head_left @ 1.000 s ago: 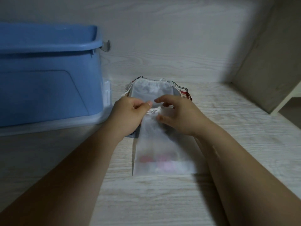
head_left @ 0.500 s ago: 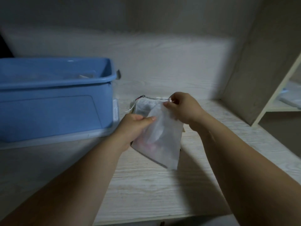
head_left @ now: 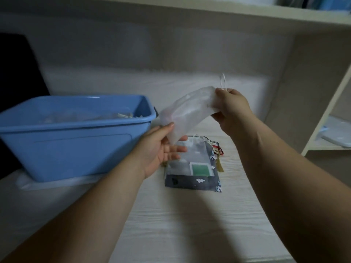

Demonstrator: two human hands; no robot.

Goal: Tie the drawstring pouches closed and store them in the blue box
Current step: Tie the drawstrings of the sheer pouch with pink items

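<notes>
Pouch (head_left: pixel 188 111) | right hand (head_left: pixel 231 109) pinches top (cord end) | left hand (head_left: pixel 161 149) spread underneath

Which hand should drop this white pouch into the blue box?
Probably the right hand: it grips the white pouch by its neck; the left hand only touches its lower end.
</notes>
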